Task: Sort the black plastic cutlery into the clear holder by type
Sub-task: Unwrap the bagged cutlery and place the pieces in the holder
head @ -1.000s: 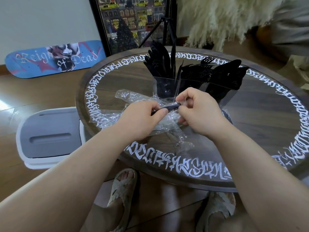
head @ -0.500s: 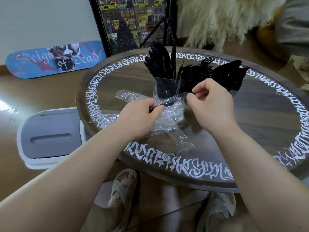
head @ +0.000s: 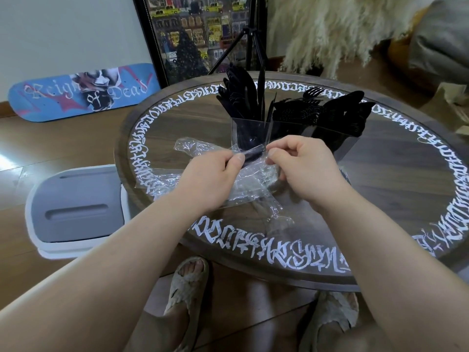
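the round wooden tabletop [head: 380,189] with white lettering around its rim fills most of the view. beyond it at 11 o'clock a blue skateboard deck [head: 81,91] leans against the wall, a framed city picture [head: 200,34] stands at 12 o'clock, and a grey and white bin lid [head: 76,209] sits on the floor at 9 o'clock. on the tabletop, toward 12 o'clock, stands the clear holder [head: 250,130], its 3 compartments packed with upright black cutlery [head: 337,113]: knives at the 11 o'clock end, forks in the middle, spoons at the 1 o'clock end. crumpled clear wrappers [head: 165,179] lie just in front of the holder. above them the left hand [head: 210,179] pinches a wrapped black piece [head: 253,154] between thumb and fingers, clamped on its near end. the right hand [head: 304,166] has its fingers curled, thumb and forefinger pinching the clear wrapping at the piece's other end. which type of cutlery the piece is cannot be told.
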A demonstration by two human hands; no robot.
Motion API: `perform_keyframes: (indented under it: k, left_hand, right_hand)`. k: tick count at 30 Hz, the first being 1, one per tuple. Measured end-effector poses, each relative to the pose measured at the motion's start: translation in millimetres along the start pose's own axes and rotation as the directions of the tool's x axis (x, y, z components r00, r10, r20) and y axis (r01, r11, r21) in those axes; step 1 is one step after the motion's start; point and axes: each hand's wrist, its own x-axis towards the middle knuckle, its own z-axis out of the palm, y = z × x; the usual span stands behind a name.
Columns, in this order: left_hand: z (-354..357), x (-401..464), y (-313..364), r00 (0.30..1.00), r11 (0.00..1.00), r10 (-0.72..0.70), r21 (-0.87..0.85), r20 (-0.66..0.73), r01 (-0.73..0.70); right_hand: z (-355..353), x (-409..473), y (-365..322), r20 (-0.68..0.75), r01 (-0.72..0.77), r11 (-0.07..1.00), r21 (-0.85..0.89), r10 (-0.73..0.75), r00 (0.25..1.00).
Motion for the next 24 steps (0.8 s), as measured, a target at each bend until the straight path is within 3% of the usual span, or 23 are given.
perform_keyframes:
  k: [9,19,24]
  left_hand:
    - [4.2,0.3,-2.0,0.996,0.998,0.06,0.026,0.072,-0.062]
    - [4.7,-1.0,-1.7,0.99,0.99,0.105,-0.084,-0.09,-0.112]
    - [-1.6,3.1,-1.9,0.981,0.998,0.043,-0.04,-0.191,-0.051]
  right_hand:
    - [-1.2,-0.1,2.7,0.072,-0.047,0.999,-0.009,0.048,0.996]
    - [-5.5,0.0,3.5,0.1,-0.147,0.981,0.126,0.134,0.986]
    - [-10.5,2.6,4.0,-0.001,-0.114,0.966,0.23,0.117,0.993]
